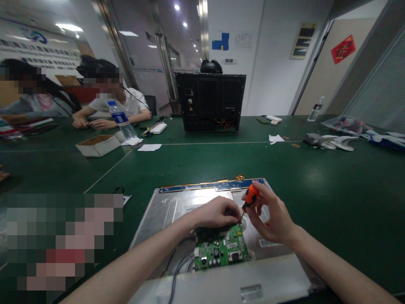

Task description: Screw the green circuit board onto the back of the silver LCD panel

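A green circuit board (221, 247) lies on the back of a silver metal display panel (164, 215). My right hand (274, 215) grips an orange and black screwdriver (252, 195), its thin shaft slanting down to the board's far right corner. Beside that tip, my left hand (218, 212) rests over the board's far edge with fingers curled and pressed together. Whether those fingers pinch anything is hidden. Grey cables (179, 270) run along the board's left side. A blue circuit strip (209, 185) spans the panel's far edge.
Across the green table (316, 190) stands a black monitor housing (211, 103). An open cardboard box (98, 145) and a water bottle (122, 120) are at the left. Two people sit far left. Metal parts (329, 141) and plastic bags (348, 124) lie at the right.
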The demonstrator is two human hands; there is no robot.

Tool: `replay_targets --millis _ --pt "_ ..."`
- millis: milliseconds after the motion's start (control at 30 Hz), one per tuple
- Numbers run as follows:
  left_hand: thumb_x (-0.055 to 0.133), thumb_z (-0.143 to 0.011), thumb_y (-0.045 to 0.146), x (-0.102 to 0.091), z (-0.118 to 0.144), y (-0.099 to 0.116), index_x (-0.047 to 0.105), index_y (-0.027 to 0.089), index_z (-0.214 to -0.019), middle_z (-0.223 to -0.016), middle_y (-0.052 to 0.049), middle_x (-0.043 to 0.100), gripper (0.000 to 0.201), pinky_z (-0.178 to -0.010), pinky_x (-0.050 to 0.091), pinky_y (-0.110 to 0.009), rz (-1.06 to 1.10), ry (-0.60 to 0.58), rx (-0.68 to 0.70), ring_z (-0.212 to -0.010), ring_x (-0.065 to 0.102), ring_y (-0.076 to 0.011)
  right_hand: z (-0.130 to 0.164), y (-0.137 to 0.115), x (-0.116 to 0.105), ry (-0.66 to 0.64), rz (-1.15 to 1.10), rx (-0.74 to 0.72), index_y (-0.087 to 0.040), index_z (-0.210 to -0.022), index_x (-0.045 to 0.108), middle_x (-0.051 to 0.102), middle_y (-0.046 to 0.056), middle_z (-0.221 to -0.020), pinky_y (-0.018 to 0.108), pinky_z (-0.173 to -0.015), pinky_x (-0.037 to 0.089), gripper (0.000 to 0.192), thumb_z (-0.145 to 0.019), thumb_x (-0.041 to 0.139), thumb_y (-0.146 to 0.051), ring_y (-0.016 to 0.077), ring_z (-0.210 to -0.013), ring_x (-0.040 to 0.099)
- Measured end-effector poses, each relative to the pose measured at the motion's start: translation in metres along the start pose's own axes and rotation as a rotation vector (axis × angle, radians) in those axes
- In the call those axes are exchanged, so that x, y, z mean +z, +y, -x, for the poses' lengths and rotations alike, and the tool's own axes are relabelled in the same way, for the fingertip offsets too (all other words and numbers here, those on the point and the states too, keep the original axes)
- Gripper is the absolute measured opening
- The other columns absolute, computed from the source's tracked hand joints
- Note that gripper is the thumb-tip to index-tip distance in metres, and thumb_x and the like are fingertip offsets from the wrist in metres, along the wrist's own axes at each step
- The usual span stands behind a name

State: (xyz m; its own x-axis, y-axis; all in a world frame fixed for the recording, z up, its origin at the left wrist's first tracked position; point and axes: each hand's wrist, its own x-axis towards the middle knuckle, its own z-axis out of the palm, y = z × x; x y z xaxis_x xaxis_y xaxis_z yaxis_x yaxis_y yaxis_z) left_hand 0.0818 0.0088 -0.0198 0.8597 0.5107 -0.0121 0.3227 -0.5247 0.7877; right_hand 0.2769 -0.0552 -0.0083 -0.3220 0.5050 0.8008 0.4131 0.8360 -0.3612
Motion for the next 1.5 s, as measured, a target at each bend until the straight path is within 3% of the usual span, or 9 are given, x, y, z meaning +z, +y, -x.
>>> replay_targets --millis 600,800,1033,1500 --pt "0.064 -0.08 0.009 -0.0003 0.0014 0.0033 0.073 0.015 -0.086 -0.074 0.002 0.066 0.012 -0.068 0.043 -0.021 0.028 0.0 -0.025 -0.071 0.058 -0.0129 -0.0011 -0.0002 0.0014 0.046 0.092 -0.003 -0.024 -0.146 0.026 0.057 -0.005 -0.068 0.018 -0.039 0.043 0.062 -0.091 0.054 -0.017 0.0094 -0.044 0.052" --pt "0.064 -0.08 0.007 -0.0012 0.0017 0.0062 0.071 0.014 -0.078 -0.07 0.003 0.063 0.01 -0.066 0.041 -0.02 0.024 0.007 -0.011 -0.068 0.055 -0.0115 -0.0011 0.0011 0.0009 0.024 0.069 0.006 -0.025 -0.146 0.027 0.061 -0.003 -0.073 0.019 -0.04 0.045 0.061 -0.092 0.055 -0.022 0.0101 -0.046 0.054" --pt "0.064 -0.081 0.009 -0.001 0.0011 0.0039 0.073 0.015 -0.087 -0.075 0.002 0.066 0.012 -0.067 0.042 -0.021 -0.009 -0.009 -0.027 -0.072 0.058 -0.0136 -0.0007 -0.0011 -0.0001 0.003 0.016 0.017 -0.024 -0.148 0.024 0.064 0.001 -0.08 0.02 -0.042 0.049 0.066 -0.089 0.051 -0.012 0.0116 -0.051 0.058" --pt "0.065 -0.08 0.008 -0.0002 0.0018 0.0005 0.073 0.014 -0.089 -0.079 0.0 0.069 0.013 -0.07 0.044 -0.022 0.016 0.003 0.003 -0.074 0.061 -0.0144 -0.0044 -0.0018 0.0014 0.056 0.067 -0.025 -0.026 -0.146 0.026 0.062 -0.002 -0.078 0.018 -0.038 0.044 0.063 -0.09 0.054 -0.015 0.0089 -0.045 0.052"
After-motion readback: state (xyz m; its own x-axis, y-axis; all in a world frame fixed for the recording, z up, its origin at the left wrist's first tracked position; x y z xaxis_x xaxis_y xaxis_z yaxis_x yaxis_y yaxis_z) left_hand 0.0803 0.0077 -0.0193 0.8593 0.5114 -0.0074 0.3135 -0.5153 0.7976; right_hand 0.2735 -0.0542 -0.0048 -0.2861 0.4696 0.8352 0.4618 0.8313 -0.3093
